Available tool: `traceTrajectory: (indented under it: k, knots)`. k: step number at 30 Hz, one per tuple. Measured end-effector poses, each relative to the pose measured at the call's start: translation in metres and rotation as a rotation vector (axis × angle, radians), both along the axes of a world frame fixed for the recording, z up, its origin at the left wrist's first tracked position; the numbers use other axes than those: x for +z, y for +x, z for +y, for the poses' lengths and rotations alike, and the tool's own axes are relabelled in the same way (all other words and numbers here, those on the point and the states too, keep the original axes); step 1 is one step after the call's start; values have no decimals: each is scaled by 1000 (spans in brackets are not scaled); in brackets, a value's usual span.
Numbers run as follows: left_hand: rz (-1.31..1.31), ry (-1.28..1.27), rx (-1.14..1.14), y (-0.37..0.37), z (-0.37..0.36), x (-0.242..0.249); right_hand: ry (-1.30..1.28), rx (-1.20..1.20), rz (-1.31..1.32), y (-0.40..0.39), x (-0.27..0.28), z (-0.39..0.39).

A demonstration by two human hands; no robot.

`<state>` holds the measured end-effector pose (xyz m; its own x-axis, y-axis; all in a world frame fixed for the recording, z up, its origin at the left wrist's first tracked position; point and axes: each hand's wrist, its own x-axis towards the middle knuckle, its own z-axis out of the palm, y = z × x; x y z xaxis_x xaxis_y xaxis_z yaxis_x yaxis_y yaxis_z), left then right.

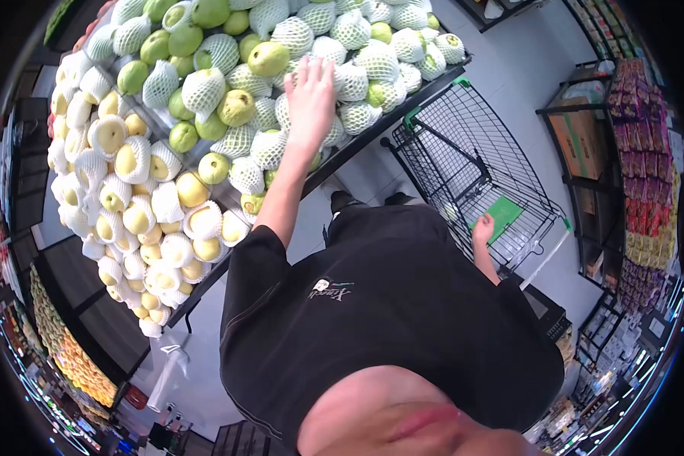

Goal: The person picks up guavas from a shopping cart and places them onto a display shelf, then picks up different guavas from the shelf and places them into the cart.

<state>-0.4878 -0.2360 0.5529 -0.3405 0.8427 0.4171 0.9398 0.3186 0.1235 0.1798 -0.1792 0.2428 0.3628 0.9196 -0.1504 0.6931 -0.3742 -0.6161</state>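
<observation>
My left hand point(310, 95) reaches over a heap of green guavas point(237, 108), many in white foam nets. Its fingers are stretched out and rest on a netted guava point(328, 51); a bare yellowish-green guava point(269, 58) lies just left of the fingertips. On the right, my right hand point(483, 228) hangs by the green panel point(503, 219) of a shopping cart point(463, 144). Its fingers are loosely curled, and nothing shows in them.
Yellow pears point(138, 217) in foam nets fill the left part of the stand. The stand's dark edge point(380, 125) runs between me and the fruit. A roll of plastic bags point(167, 376) hangs at the lower left. Shelves with packaged snacks point(642, 167) stand on the right.
</observation>
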Motion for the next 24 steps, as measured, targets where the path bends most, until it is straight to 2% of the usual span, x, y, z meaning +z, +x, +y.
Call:
traceTrajectory:
  k: [1,2,5,7,8,11,12,14,15,17,18,19,20,21,22,24]
  knots:
    - [91,-153,50,-4,11,-8,-6,40,47,7,-13,4]
    - [66,-55,-9,-8,17,-6,-14,78,95,13,-25,7]
    - [20,-93,1,-16,22,-7,26,189,274,-2,-11,20]
    - [53,-134,40,-9,20,-10,-43,159,378,-11,10,35]
    - [79,-203,105,-6,22,-13,-49,141,465,-1,-2,44]
    - [76,-309,182,0,26,-18,-119,89,511,27,-16,62]
    - [157,-299,178,7,26,-19,-219,67,430,39,-16,69]
    - [147,-88,149,57,37,-12,-260,15,484,82,-85,72]
    - [119,26,133,97,45,-8,-357,-46,497,94,-97,72]
    - [-75,127,14,160,52,-41,-569,-147,519,112,-115,68]
    - [-82,43,-126,215,62,-46,-619,-168,539,114,-132,65]
    - [-287,-139,-273,257,67,-58,-672,-184,558,113,-152,59]
    - [-378,-346,-372,291,65,-74,-727,-198,577,112,-176,52]
    - [-408,-549,-347,313,51,-99,-745,-19,439,111,-225,42]
    - [-482,-704,-317,329,34,-120,-752,125,278,104,-244,35]
    - [-649,-800,-272,331,-17,-168,-721,93,33,72,-252,29]
